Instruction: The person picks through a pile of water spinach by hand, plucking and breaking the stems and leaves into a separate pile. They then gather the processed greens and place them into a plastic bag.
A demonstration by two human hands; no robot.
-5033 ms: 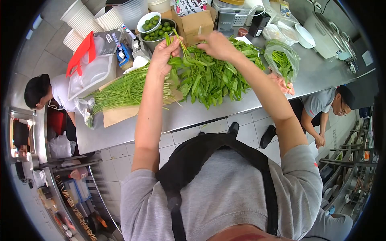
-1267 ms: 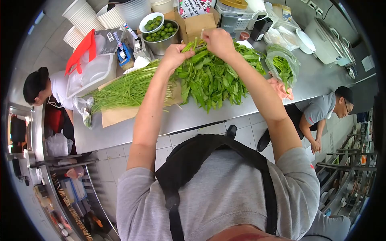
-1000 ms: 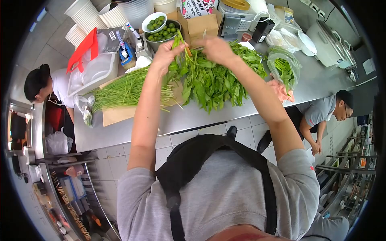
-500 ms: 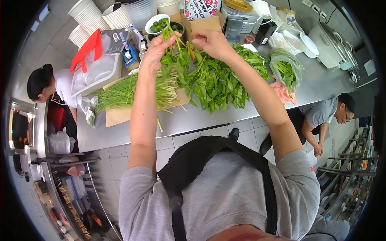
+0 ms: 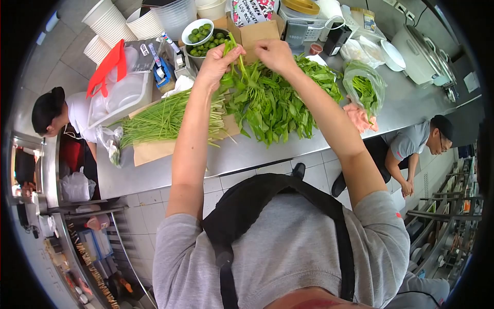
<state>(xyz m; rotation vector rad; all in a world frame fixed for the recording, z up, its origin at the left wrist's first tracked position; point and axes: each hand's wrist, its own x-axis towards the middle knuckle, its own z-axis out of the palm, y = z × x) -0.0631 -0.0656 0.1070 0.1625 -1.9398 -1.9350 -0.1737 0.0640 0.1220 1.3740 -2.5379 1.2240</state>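
Observation:
My left hand (image 5: 222,63) is closed around the green stems of a leafy vegetable (image 5: 233,46), whose stem ends stick up above the fingers. Just to the right, my right hand (image 5: 276,55) hangs over the big heap of leafy greens (image 5: 280,105) with its fingers curled in; whether something is pinched in them is hidden. Left of the heap, cut bare green stems (image 5: 164,119) lie on brown paper (image 5: 154,151), partly behind my left forearm. Beyond my left hand stands a white bowl of small green citrus fruits (image 5: 199,34), with more fruits in a container below it.
A clear bag of greens (image 5: 364,88) and a pink cloth (image 5: 360,117) lie right. A white bin of plastic containers (image 5: 121,98), a tape dispenser (image 5: 162,74) and stacked paper cups (image 5: 107,23) stand left. One co-worker (image 5: 49,110) is left, another (image 5: 411,149) right.
My left hand has shifted right and slightly down with the stems, now closer to the right hand. My right hand has moved a little right, its fingers curled tighter.

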